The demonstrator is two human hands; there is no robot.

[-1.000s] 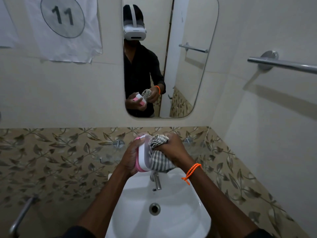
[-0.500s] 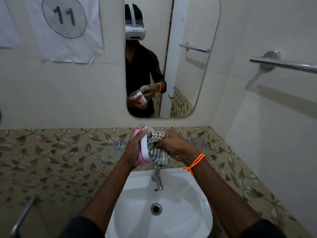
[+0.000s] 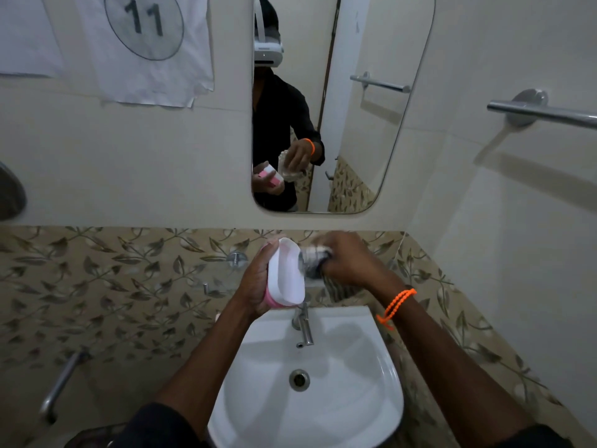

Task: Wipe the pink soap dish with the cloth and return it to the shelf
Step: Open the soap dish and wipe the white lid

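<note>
Wiping looks under way: the left hand [image 3: 258,282] grips the pink soap dish [image 3: 286,276] above the washbasin [image 3: 371,367], the right hand [image 3: 350,260] clutches the checked cloth [image 3: 313,257] against it. Shelving remains.

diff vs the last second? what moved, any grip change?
The right hand has drawn the bunched grey checked cloth rightward, out of the pink-and-white plastic soap dish; earlier the cloth filled the dish's opening, now it only meets the rim and the white inside shows. The hand is motion-blurred. No grip change: the left hand still holds the dish on edge above the white basin, the right still clutches the cloth.
</note>
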